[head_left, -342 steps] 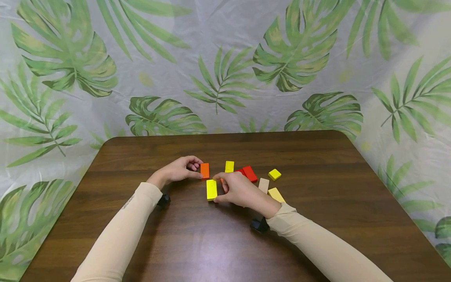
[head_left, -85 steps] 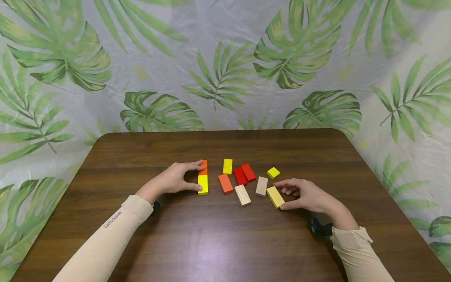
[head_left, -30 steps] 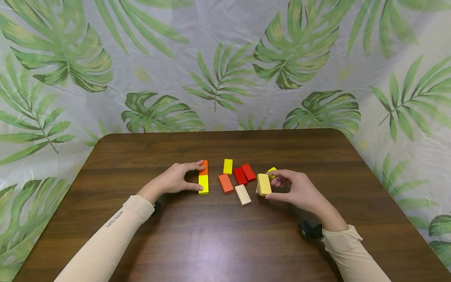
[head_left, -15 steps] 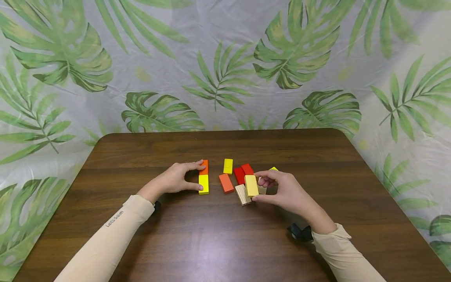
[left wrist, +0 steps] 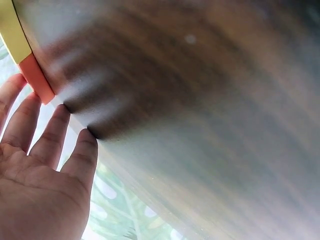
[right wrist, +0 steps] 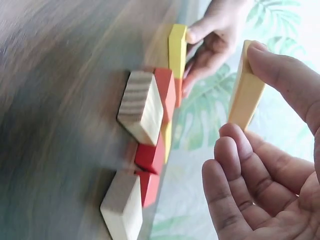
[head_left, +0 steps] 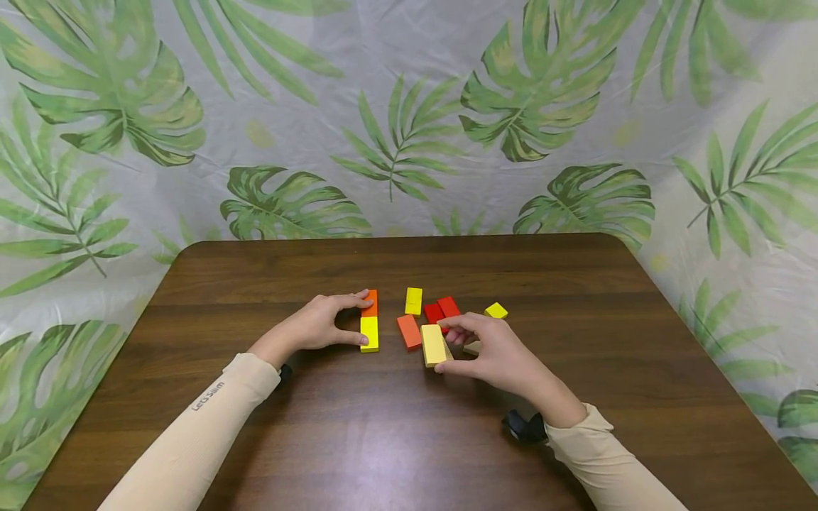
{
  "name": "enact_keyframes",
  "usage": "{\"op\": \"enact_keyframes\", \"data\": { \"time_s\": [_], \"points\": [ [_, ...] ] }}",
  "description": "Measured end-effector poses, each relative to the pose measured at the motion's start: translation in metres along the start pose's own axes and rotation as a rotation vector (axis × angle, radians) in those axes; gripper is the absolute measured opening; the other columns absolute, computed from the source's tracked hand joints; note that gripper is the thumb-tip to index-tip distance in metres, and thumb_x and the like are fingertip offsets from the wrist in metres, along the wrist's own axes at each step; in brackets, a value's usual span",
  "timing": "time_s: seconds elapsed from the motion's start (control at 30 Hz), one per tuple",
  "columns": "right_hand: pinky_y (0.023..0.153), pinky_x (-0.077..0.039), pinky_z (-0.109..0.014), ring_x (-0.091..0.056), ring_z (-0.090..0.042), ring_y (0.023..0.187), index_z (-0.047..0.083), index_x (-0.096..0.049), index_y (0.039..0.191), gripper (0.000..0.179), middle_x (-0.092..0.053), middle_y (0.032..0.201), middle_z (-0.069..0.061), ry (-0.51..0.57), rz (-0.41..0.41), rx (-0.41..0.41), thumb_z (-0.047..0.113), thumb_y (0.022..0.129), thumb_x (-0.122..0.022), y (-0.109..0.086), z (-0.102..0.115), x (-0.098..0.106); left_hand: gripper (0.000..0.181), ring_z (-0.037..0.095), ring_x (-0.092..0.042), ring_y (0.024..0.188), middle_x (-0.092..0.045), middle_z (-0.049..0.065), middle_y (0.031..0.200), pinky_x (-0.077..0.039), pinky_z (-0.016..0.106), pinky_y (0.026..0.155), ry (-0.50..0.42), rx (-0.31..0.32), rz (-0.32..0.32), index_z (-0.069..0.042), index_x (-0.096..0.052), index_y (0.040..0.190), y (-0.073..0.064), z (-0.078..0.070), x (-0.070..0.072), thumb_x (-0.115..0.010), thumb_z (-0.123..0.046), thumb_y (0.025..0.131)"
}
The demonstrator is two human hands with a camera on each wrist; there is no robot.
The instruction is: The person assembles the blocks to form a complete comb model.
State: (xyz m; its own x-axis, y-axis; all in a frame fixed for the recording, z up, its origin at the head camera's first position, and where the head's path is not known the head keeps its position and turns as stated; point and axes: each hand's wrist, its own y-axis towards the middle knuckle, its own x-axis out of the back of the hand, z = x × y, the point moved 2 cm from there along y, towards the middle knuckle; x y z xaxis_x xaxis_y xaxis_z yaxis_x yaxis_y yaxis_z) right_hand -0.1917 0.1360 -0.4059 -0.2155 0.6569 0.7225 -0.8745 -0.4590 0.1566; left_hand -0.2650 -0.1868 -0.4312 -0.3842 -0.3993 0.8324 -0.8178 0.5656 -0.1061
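Note:
My right hand [head_left: 495,351] pinches a pale yellow wooden block [head_left: 433,345] by its two ends between thumb and fingers. In the right wrist view that pale yellow block [right wrist: 247,95] hangs above the table, over the striped plain-wood block [right wrist: 141,107]. At left, my left hand [head_left: 319,323] touches two blocks laid end to end: an index fingertip on the orange block [head_left: 370,303], the thumb on the bright yellow block [head_left: 368,333]. The left wrist view has those fingers [left wrist: 47,132] fairly straight, two tips against the orange block [left wrist: 36,78].
Between the hands lie a reddish-orange block [head_left: 410,332], a yellow block [head_left: 414,301] and two red blocks [head_left: 448,306]. A small yellow block [head_left: 495,311] sits further right. Another plain-wood block [right wrist: 122,202] is partly behind my right hand in the head view. A leaf-print cloth [head_left: 409,128] hangs behind the table.
My right hand took up the pale yellow block from the right and carried it left, past one plain block and over the striped one. The left hand has stayed in place lately.

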Motion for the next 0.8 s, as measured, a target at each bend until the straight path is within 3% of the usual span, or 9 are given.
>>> {"op": "enact_keyframes", "data": {
  "time_s": [0.33, 0.5, 0.6, 0.67, 0.8],
  "points": [
    [0.089, -0.062, -0.040, -0.069, -0.021, 0.095, 0.007, -0.075, 0.124, 0.056, -0.074, 0.100, -0.002, -0.003, 0.030, 0.027, 0.029, 0.079, -0.098, 0.005, 0.012, -0.014, 0.079, 0.035, -0.038, 0.160, -0.038, 0.002, 0.174, -0.035, 0.057, 0.129, 0.006, -0.001, -0.006, -0.014, -0.056, 0.158, 0.001, -0.001, 0.000, -0.086, -0.043, 0.091],
    [0.099, -0.052, -0.039, -0.070, -0.016, 0.095, 0.009, -0.075, 0.124, 0.056, -0.074, 0.101, 0.000, -0.040, 0.043, 0.020, 0.033, 0.079, -0.098, 0.008, 0.018, -0.022, 0.079, 0.035, -0.038, 0.160, -0.038, 0.002, 0.174, -0.035, 0.058, 0.129, 0.005, -0.005, -0.010, -0.014, -0.056, 0.158, 0.001, -0.001, -0.001, -0.086, -0.043, 0.091],
    [0.100, -0.055, -0.037, -0.071, -0.018, 0.097, 0.005, -0.074, 0.125, 0.058, -0.075, 0.104, -0.003, -0.030, 0.068, 0.019, 0.032, 0.080, -0.098, 0.010, 0.021, -0.027, 0.078, 0.035, -0.039, 0.160, -0.039, 0.002, 0.173, -0.035, 0.058, 0.129, 0.003, -0.005, -0.012, -0.014, -0.056, 0.158, 0.000, 0.000, -0.001, -0.086, -0.043, 0.091],
    [0.094, -0.062, -0.038, -0.071, -0.020, 0.098, 0.003, -0.073, 0.125, 0.058, -0.075, 0.105, -0.005, -0.018, 0.083, 0.026, 0.030, 0.080, -0.097, 0.011, 0.024, -0.031, 0.078, 0.035, -0.039, 0.160, -0.039, 0.002, 0.173, -0.035, 0.058, 0.129, 0.002, 0.000, -0.014, -0.015, -0.057, 0.158, 0.000, 0.000, -0.001, -0.086, -0.043, 0.091],
    [0.091, -0.063, -0.037, -0.071, -0.022, 0.097, 0.002, -0.073, 0.123, 0.056, -0.074, 0.104, -0.005, -0.021, 0.097, 0.034, 0.029, 0.080, -0.098, 0.014, 0.030, -0.039, 0.078, 0.035, -0.039, 0.160, -0.040, 0.002, 0.173, -0.035, 0.058, 0.129, 0.001, 0.003, -0.013, -0.015, -0.057, 0.158, 0.001, 0.001, -0.001, -0.086, -0.045, 0.091]
  ]
}}
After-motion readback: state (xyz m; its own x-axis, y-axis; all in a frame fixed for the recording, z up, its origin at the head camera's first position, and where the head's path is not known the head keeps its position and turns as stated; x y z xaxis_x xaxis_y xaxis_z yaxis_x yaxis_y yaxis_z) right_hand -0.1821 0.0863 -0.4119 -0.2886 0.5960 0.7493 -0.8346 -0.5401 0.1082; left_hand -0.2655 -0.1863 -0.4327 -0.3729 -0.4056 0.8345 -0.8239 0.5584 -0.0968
